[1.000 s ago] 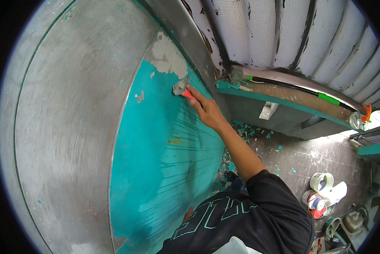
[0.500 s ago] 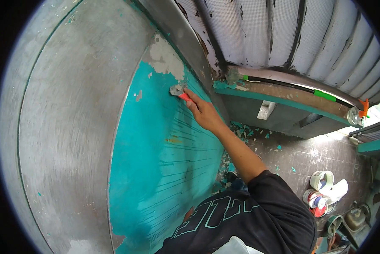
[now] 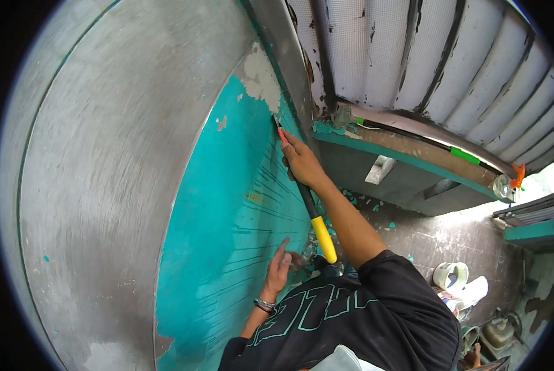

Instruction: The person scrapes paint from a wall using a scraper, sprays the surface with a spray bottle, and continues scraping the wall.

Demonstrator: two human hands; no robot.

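Note:
My right hand [image 3: 303, 162] is wrapped round a long-handled scraper [image 3: 323, 240]. The scraper has a black shaft, a yellow grip and a red part near its blade. Its narrow blade edge meets the turquoise painted wall [image 3: 215, 204], just below a bare grey patch [image 3: 258, 77] where the paint is off. My left hand [image 3: 278, 269] is lower down, close to the wall in front of my black shirt. Its fingers are stretched out with nothing in them, and a bracelet [image 3: 264, 304] circles the wrist.
A bare grey wall section [image 3: 97, 185] curves along the left. A ledge with turquoise edging [image 3: 406, 151] carries a black pole with green bands [image 3: 464, 155]. Paint flakes [image 3: 376, 207] litter the floor. White buckets [image 3: 451, 276] stand at the lower right, beneath corrugated sheeting [image 3: 437, 55] overhead.
The scraper has turned, so its black shaft and yellow grip now show below my right hand. My left hand has come into view by the wall. The whole view has shifted slightly.

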